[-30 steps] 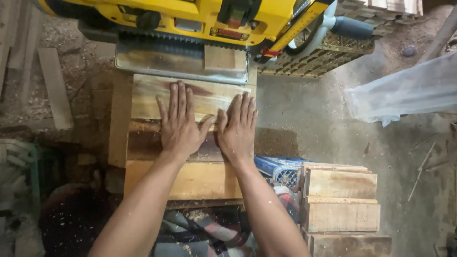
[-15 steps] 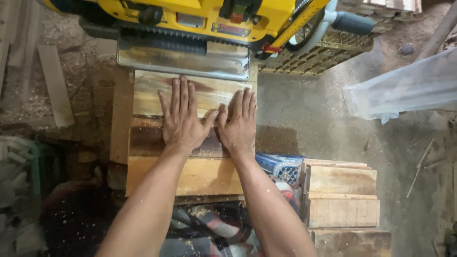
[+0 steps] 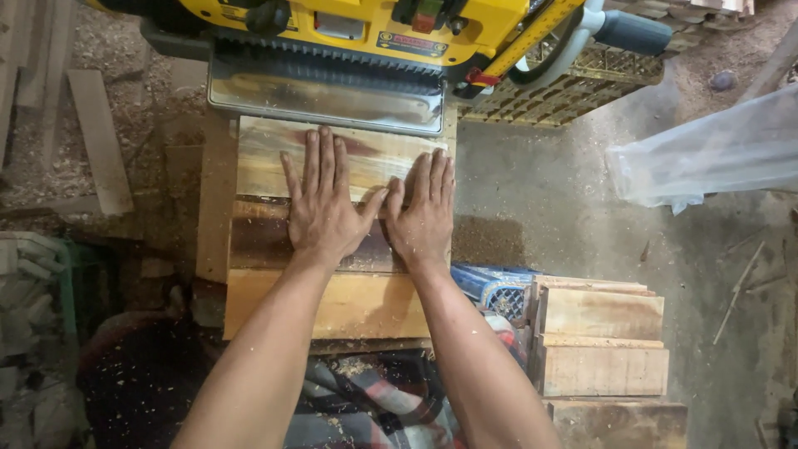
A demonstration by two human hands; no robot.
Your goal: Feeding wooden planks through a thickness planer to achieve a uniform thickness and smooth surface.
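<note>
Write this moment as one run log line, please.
left hand flat on board | right hand flat beside | board end at yellow planer

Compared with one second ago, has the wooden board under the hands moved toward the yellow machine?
Yes. The wooden board has slid forward: its far end now reaches the metal tray of the yellow machine, where a gap showed earlier.

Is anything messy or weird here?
Yes. Sawdust and wood chips lie scattered over the concrete floor beside the yellow planer. A loose plank lies off at the left. The left hand and right hand lie flat on the wooden board, close to the machine's mouth.
</note>
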